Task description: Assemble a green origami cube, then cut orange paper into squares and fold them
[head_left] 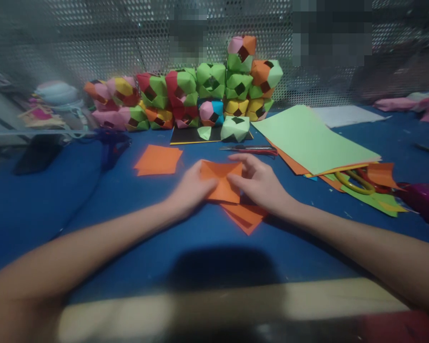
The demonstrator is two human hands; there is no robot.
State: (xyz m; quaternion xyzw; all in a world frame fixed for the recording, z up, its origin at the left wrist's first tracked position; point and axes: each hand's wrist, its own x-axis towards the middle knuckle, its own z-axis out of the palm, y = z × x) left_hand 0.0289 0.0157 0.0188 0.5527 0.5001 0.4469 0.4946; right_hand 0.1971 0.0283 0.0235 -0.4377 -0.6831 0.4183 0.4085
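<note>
An orange paper square (221,183) with creases is held up between my two hands, a little above the blue table. My left hand (191,188) grips its left edge, thumb on the near face and fingers hidden behind. On the right edge, my right hand (260,183) pinches it with the thumb in front; the index finger reaches over the top corner. Beneath lie several loose orange paper pieces (246,220), partly covered by the held square. Another small stack of orange squares (159,159) rests to the left, beyond my left hand.
Several folded paper balls (210,81) stand stacked along the perforated metal back wall. A cutter knife (250,150) lies beyond my hands. At right are light green sheets (314,138), yellow-handled scissors (355,183) and a purple object (422,200). A dark blue object (110,143) sits left.
</note>
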